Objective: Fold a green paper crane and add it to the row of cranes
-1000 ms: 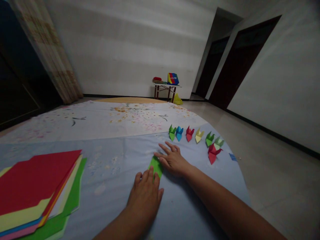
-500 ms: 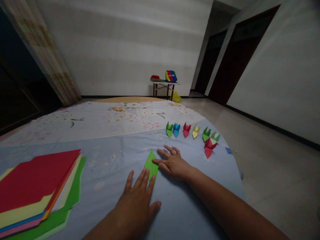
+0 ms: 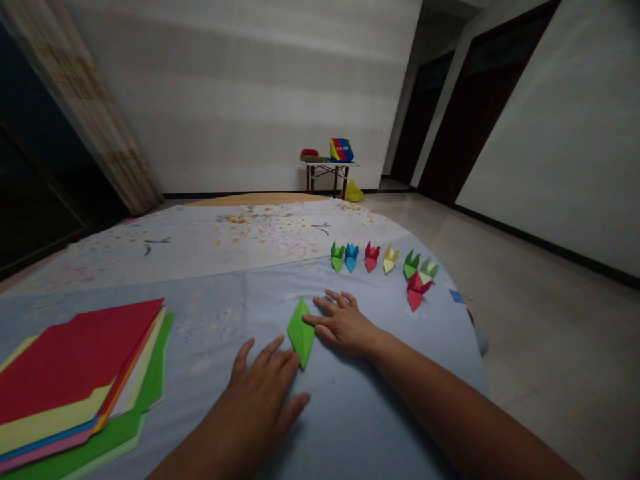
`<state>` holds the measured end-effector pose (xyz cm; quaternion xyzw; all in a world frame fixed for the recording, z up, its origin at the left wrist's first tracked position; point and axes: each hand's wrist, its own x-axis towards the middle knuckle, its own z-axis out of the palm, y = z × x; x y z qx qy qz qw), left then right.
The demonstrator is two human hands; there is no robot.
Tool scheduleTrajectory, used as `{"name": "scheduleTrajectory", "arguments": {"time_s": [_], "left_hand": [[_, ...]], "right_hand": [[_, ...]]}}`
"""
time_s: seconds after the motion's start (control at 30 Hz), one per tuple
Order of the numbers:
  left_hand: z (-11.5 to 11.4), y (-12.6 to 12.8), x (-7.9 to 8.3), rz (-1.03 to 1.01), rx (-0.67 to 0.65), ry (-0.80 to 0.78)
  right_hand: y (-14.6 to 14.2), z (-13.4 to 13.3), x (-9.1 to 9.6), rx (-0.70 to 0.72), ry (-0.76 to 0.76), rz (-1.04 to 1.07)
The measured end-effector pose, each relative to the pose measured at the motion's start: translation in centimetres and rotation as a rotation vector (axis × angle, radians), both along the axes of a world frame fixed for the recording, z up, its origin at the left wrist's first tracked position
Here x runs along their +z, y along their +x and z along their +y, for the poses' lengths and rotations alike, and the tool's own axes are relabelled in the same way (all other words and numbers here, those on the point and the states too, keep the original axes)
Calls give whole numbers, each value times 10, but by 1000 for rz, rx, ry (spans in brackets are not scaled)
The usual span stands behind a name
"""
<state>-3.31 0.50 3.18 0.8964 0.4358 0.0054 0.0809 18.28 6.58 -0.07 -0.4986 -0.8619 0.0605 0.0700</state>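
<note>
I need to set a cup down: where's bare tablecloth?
Between the paper stack and the folded green paper, beyond the left hand; also the white floral part past the blue part. Crowded: around the green paper, where the right hand lies, and to the right, among the folded figures.

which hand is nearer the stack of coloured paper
Left. The left hand is to the right of the stack of coloured paper, apart from it; the right hand is farther right, its index finger on the green folded paper.
</note>
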Motion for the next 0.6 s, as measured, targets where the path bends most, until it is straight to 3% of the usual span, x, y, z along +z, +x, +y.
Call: {"name": "scheduleTrajectory", "arguments": {"time_s": [0.07, 0.17, 0.37, 0.6], "left_hand": [[10, 4, -4, -20, 69, 74], [18, 10, -9, 2, 66, 47], [16, 8, -15, 8, 48, 22], [20, 4, -18, -43, 28, 13]], "right_hand": [[0, 0, 0, -4, 0, 1], [0, -1, 1, -9, -2, 3], [2, -4, 3, 34, 28, 6], [7, 0, 6, -158, 129, 47]]}}
